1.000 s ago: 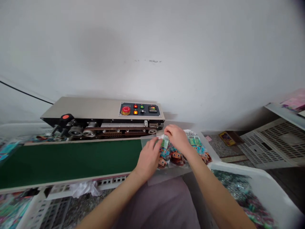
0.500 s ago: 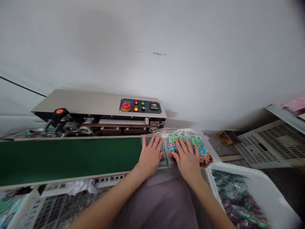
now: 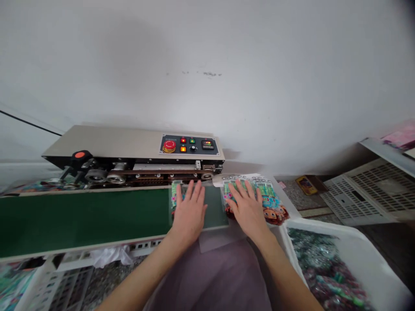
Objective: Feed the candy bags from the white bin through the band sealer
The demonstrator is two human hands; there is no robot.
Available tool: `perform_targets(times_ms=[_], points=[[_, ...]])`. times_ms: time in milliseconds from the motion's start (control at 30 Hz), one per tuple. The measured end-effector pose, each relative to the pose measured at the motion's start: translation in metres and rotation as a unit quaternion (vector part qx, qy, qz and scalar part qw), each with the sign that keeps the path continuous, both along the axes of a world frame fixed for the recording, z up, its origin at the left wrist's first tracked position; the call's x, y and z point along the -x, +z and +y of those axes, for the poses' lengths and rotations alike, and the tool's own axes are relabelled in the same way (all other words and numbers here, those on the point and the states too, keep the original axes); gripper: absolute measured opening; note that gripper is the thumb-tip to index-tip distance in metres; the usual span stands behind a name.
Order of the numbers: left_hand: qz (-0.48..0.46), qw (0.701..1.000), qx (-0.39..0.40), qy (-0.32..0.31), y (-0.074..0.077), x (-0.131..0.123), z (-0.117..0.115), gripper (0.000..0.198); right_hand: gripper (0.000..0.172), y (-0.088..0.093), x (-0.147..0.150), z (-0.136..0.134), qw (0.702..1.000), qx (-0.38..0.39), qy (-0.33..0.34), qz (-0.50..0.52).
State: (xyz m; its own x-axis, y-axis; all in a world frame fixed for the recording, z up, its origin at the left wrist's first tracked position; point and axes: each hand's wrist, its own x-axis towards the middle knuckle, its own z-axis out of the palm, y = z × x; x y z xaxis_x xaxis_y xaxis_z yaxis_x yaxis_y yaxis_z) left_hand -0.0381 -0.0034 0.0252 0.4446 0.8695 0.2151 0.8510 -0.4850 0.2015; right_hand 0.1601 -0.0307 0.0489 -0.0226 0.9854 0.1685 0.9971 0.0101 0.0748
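My left hand (image 3: 189, 214) lies flat with fingers spread on a printed plastic packet (image 3: 175, 196) on the green conveyor belt (image 3: 97, 216). The packet's upper edge lies by the rollers of the band sealer (image 3: 139, 142), and most of it is hidden under my hand. My right hand (image 3: 249, 211) rests palm down, fingers apart, on a row of overlapping packets (image 3: 274, 205) at the belt's right end. These packets show green tops with barcodes and brown cartoon faces.
A white tub (image 3: 359, 246) with many shiny wrapped pieces stands at the right. Beyond it are a pale slatted crate (image 3: 372, 190) and a small yellow box (image 3: 306, 185). The sealer's panel has a red stop button (image 3: 169, 146) and lit switches. A white wall stands behind.
My left hand has slid left along the belt with one packet, away from the others. My right hand has stayed on the row, shifting slightly left.
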Motion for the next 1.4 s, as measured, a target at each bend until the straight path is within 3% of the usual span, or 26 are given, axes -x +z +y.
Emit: perform_targets(times_ms=[133, 233, 333, 567, 733, 900, 1233, 1400], points=[[-0.021, 0.990, 0.005, -0.137, -0.006, -0.032, 0.000, 0.050, 0.044, 0.002, -0.006, 0.000, 1.000, 0.020, 0.013, -0.021], [-0.016, 0.984, -0.010, -0.178, -0.017, -0.051, 0.004, 0.055, 0.044, 0.004, -0.016, -0.003, 0.999, -0.002, -0.011, -0.042], [0.004, 0.985, -0.019, -0.172, -0.020, -0.052, 0.007, 0.055, 0.045, 0.005, -0.030, -0.007, 0.998, -0.010, -0.016, -0.052], [0.034, 0.991, -0.022, -0.127, -0.009, -0.040, 0.006, 0.054, 0.049, -0.008, -0.033, -0.015, 0.999, 0.005, -0.027, -0.039], [0.006, 0.986, -0.034, -0.163, -0.025, -0.045, 0.009, 0.054, 0.049, -0.013, -0.029, -0.016, 0.999, -0.003, -0.013, -0.031], [0.000, 0.988, -0.031, -0.149, -0.032, -0.036, 0.009, 0.054, 0.049, -0.015, -0.025, -0.016, 1.000, 0.000, -0.005, -0.028], [0.017, 0.998, -0.005, -0.057, -0.012, -0.005, 0.007, 0.052, 0.051, -0.012, 0.014, -0.006, 1.000, 0.020, 0.009, 0.015], [0.000, 0.995, -0.012, -0.098, 0.001, -0.011, 0.011, 0.049, 0.049, -0.004, 0.002, -0.010, 1.000, 0.002, -0.015, -0.020]])
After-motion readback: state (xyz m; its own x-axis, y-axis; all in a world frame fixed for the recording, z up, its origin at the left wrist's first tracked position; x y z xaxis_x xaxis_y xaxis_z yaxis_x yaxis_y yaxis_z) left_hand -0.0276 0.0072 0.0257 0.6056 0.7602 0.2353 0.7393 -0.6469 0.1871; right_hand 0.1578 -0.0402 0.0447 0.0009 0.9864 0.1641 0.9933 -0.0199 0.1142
